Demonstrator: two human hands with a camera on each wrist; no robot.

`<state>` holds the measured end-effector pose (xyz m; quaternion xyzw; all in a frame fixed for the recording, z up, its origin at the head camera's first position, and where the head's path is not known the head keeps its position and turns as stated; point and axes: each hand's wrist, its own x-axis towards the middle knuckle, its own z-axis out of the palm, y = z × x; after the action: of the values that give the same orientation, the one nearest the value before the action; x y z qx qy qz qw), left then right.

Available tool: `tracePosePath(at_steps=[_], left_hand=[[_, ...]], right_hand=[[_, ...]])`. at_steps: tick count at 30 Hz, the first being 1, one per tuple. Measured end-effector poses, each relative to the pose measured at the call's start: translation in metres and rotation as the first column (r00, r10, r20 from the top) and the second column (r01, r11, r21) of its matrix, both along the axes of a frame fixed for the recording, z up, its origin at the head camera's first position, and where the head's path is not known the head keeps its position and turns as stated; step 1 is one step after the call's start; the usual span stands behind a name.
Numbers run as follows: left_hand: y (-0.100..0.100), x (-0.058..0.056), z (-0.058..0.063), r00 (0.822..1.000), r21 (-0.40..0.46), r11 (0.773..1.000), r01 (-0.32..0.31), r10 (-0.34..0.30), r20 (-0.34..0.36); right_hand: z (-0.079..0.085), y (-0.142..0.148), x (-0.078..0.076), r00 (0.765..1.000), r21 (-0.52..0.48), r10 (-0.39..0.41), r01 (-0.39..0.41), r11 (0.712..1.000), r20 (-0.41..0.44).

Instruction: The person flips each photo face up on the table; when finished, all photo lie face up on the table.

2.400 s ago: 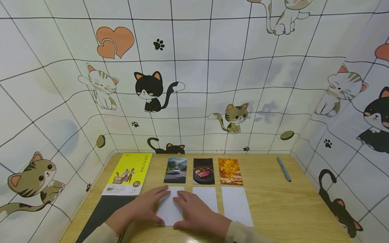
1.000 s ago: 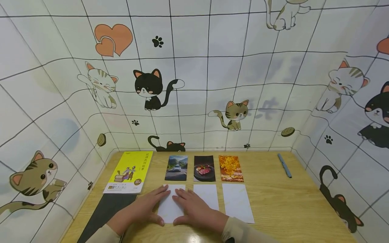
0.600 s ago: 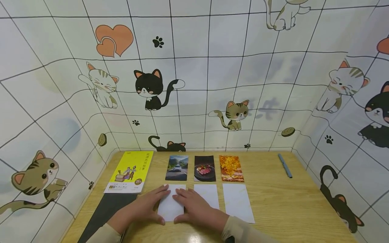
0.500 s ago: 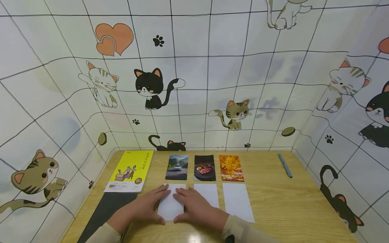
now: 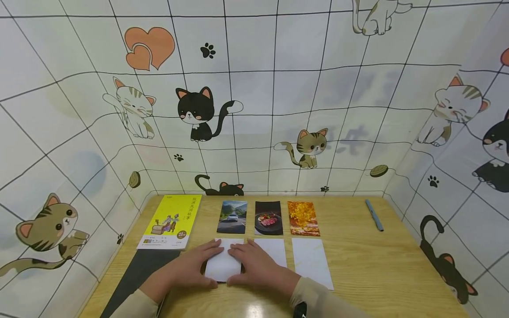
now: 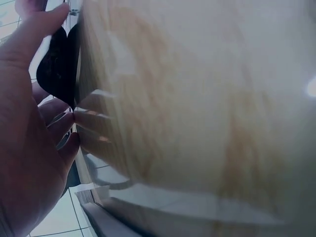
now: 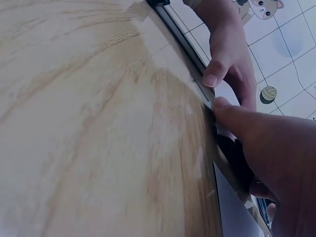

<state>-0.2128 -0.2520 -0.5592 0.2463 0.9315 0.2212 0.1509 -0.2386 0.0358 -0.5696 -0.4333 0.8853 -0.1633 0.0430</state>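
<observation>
White card, bowed between two hands

Smooth white card (image 5: 223, 265) stands a little off the wood-grained table (image 5: 377, 274) along its near edge, left-most in a row of three. The left hand (image 5: 192, 267) grips its left side, thumb near, fingers at the far corner; the right hand (image 5: 254, 267) grips the right side likewise. In the left wrist view a dark, curved surface (image 6: 57, 69) shows between thumb and fingers.

Just beside the right hand lies the second card (image 5: 274, 251), partly covered by it, then the third card (image 5: 312, 263), a flat white oblong. Beyond the row lie three glossy-coloured photos: car (image 5: 232, 217), food (image 5: 268, 218) and orange leaves (image 5: 304, 218). A yellow-and-white book (image 5: 171, 221) overlaps a matt dark slab (image 5: 139, 274) on the left; a slim blue pen (image 5: 374, 215) lies far right. Cat-printed covering (image 5: 254, 53) with wavy grid lines rises behind.

Half a second ago the card looked flat; now its near edge has come up and away from the person, with a dark strip beneath. Photos, book and pen keep their places.
</observation>
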Motion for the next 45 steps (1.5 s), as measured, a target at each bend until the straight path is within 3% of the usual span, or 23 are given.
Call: tracePosePath(at_steps=[6,14,21,24,29,31,35,40,42,45], left_hand=[[-0.003,0.0,-0.002,1.0,0.006,1.0,0.012,-0.012,-0.018],[-0.005,0.001,-0.002,0.999,0.054,0.998,-0.015,0.014,0.03],[-0.007,0.006,0.0,1.0,0.14,0.99,-0.009,0.011,-0.014],[-0.005,0.007,0.001,0.998,0.221,0.975,0.023,-0.011,-0.057],[0.002,0.005,0.004,1.0,0.37,0.929,0.023,-0.024,-0.003],[0.004,0.004,0.005,0.999,0.397,0.918,0.0,-0.013,0.031],[0.005,0.002,0.004,0.999,0.411,0.912,-0.005,-0.01,0.034],[0.006,0.001,0.002,0.999,0.429,0.903,-0.013,0.0,0.032],[0.006,0.001,0.003,1.0,0.432,0.902,-0.021,0.011,0.026],[0.008,0.0,0.005,0.999,0.426,0.904,-0.04,0.036,0.019]], right_hand=[[0.001,0.006,0.0,0.998,-0.014,0.047,-0.047,0.999,0.045],[-0.005,0.007,0.002,0.987,-0.113,0.149,-0.142,0.983,0.056],[-0.006,0.004,0.001,0.988,-0.172,0.142,-0.129,0.977,0.068],[-0.004,0.002,0.0,0.989,-0.211,0.124,-0.103,0.972,0.086],[0.002,-0.001,-0.001,0.987,-0.273,0.09,-0.05,0.961,0.136],[0.003,-0.002,-0.001,0.985,-0.287,0.078,-0.032,0.958,0.152],[0.001,-0.002,-0.001,0.982,-0.321,0.085,-0.027,0.947,0.17],[-0.003,-0.003,0.0,0.982,-0.394,0.119,-0.051,0.918,0.149],[-0.002,-0.004,0.0,0.985,-0.447,0.126,-0.06,0.893,0.12],[0.002,-0.004,0.001,0.981,-0.531,0.109,-0.005,0.847,0.164]])
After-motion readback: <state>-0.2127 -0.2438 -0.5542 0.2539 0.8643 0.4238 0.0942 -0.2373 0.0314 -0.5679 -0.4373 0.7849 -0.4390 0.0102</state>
